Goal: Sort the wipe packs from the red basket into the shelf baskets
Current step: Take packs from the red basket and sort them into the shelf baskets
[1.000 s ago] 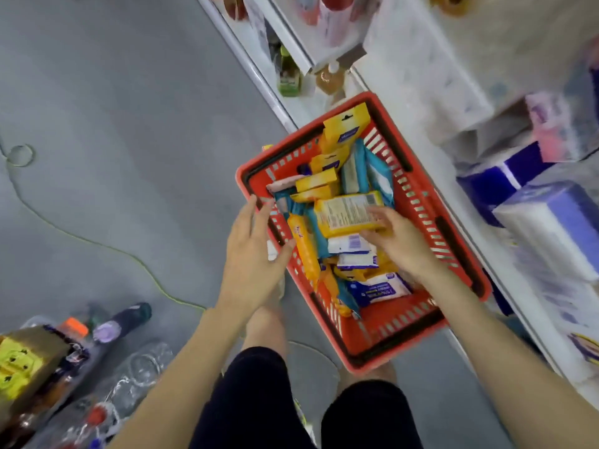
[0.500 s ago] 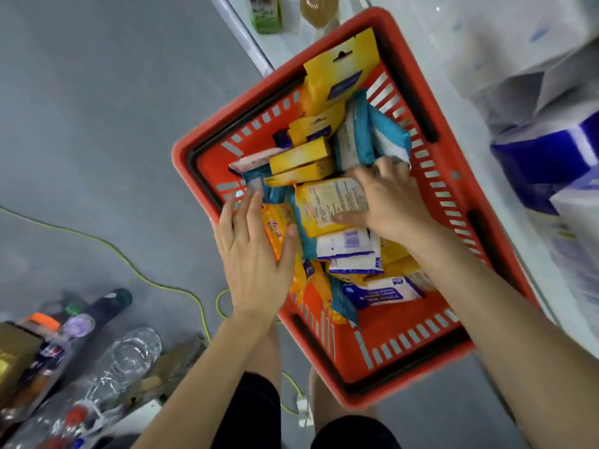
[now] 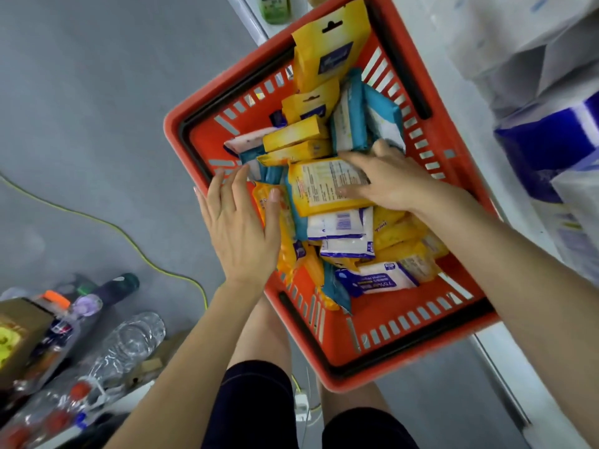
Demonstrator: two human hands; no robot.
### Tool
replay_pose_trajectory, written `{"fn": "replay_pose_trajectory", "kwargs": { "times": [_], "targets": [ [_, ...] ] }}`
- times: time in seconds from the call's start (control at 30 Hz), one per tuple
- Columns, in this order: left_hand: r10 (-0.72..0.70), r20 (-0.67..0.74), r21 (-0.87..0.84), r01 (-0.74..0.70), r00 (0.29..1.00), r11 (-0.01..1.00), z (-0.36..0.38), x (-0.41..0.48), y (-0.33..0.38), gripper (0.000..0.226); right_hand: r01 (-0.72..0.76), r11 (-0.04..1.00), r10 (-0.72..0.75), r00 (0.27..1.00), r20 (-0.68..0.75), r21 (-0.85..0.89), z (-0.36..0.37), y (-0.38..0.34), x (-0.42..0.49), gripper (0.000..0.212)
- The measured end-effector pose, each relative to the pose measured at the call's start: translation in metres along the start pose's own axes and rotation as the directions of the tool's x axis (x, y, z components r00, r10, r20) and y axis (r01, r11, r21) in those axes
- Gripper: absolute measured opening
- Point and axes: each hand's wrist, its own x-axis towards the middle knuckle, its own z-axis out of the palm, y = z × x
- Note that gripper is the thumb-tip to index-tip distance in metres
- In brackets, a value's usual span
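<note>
A red basket (image 3: 405, 354) stands on the floor in front of me, full of several wipe packs in yellow, blue and white. My right hand (image 3: 389, 179) lies on a yellow pack with a printed label (image 3: 321, 189), thumb along its lower edge and fingers reaching over its top edge toward a blue pack (image 3: 350, 115). My left hand (image 3: 240, 222) rests flat, fingers straight, over the basket's left rim and an orange pack (image 3: 285, 222). White packs with purple print (image 3: 340, 228) lie below the yellow one.
White shelving runs along the right with large blue and white paper-roll packs (image 3: 544, 147). Plastic bottles (image 3: 129, 345) and a box (image 3: 19, 338) lie on the grey floor at lower left. A yellow-green cable (image 3: 129, 238) crosses the floor.
The view has closed in on the basket. My right hand slid up from the yellow pack's lower right to its top edge. My left hand moved from the rim onto the orange pack.
</note>
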Motion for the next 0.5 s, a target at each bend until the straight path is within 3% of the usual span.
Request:
{"fn": "replay_pose_trajectory", "kwargs": {
  "times": [0.17, 0.33, 0.5],
  "targets": [
    [0.004, -0.013, -0.002, -0.004, 1.000, 1.000, 0.000, -0.001, 0.000, 0.051, -0.115, 0.992, 0.116, 0.993, -0.014, 0.060, 0.003, -0.010, 0.013, 0.084],
    [0.019, -0.008, 0.069, -0.018, 1.000, 0.997, 0.001, -0.001, -0.003, 0.051, -0.150, 0.982, 0.122, 0.966, -0.229, -0.112, 0.018, -0.022, -0.001, 0.094],
    [0.131, -0.046, -0.010, -0.131, 0.990, 0.991, -0.005, -0.006, 0.001, 0.036, -0.179, 0.941, 0.256, 0.932, -0.258, 0.288, 0.054, -0.019, -0.029, 0.080]
  ]
}}
